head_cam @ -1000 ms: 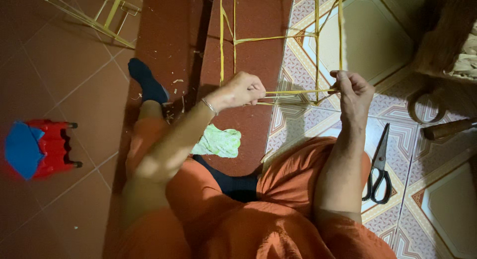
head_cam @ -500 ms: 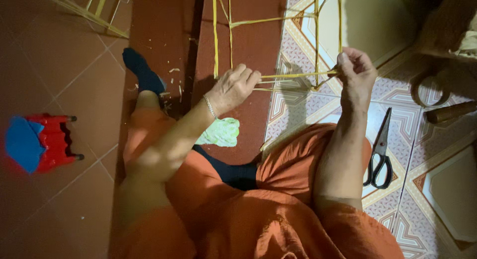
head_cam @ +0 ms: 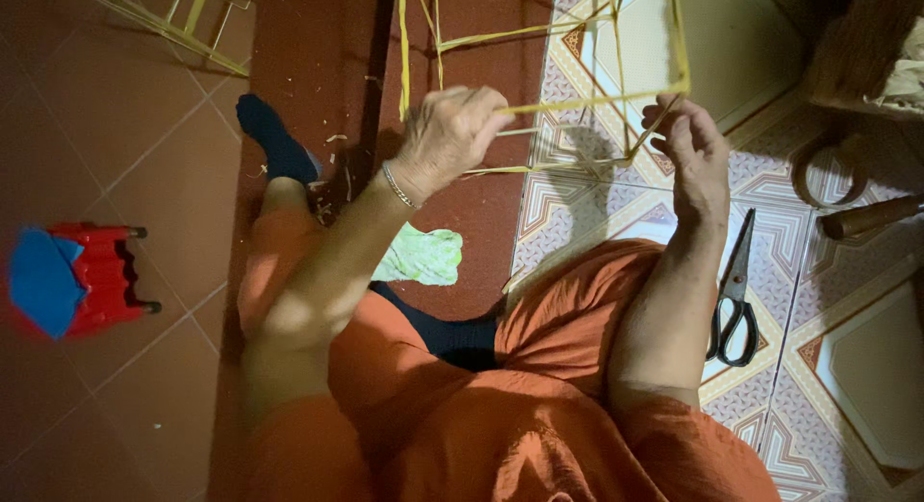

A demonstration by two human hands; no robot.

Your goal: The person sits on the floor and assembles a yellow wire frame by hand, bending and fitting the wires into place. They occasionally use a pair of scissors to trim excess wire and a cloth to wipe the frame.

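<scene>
A frame of thin yellow bamboo sticks (head_cam: 587, 102) hangs in front of me above the floor. My left hand (head_cam: 448, 131) is closed around the ends of its lower sticks at the left side; a thin bracelet sits on that wrist. At the frame's lower right corner my right hand (head_cam: 688, 151) pinches the sticks between its fingers. I sit on the floor in orange clothes, one leg stretched out with a dark sock (head_cam: 279, 146).
Black-handled scissors (head_cam: 733, 290) lie on the patterned tiles right of my arm. A tape roll (head_cam: 828, 175) and a wooden-handled tool (head_cam: 871, 215) lie further right. A pale green cloth (head_cam: 423, 257) lies by my knee. A red stool (head_cam: 82, 279) stands at left; another stick frame (head_cam: 188, 25) rests top left.
Both hands have risen with the stick frame and shifted slightly apart; the left hand has closed more tightly over the stick ends.
</scene>
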